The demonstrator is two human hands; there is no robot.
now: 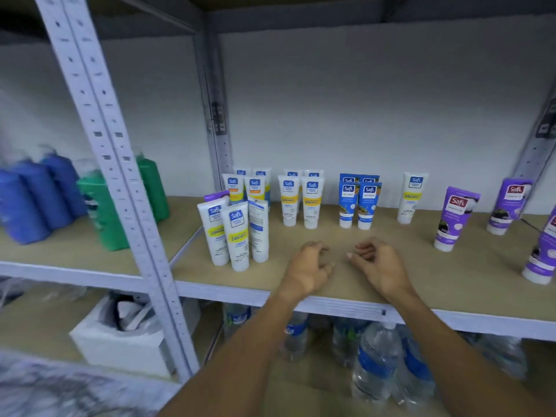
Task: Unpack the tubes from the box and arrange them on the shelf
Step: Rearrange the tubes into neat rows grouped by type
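Several tubes stand cap-down on the brown shelf board (346,284). White tubes with yellow bands (234,233) cluster at the left, and more white tubes (301,203) stand behind them in pairs. Blue tubes (359,203) are at the centre, with a lone white tube (410,197) to their right. Purple tubes (454,218) stand at the right. My left hand (310,266) and right hand (379,263) hover over the front of the shelf, fingers loosely curled, holding nothing. No box is in view.
A grey perforated upright (120,182) divides the shelving. Blue and green bottles (99,203) stand on the left bay. Water bottles (376,359) sit on the lower shelf, beside a white foam box (120,344). More purple tubes (541,254) crowd the right edge.
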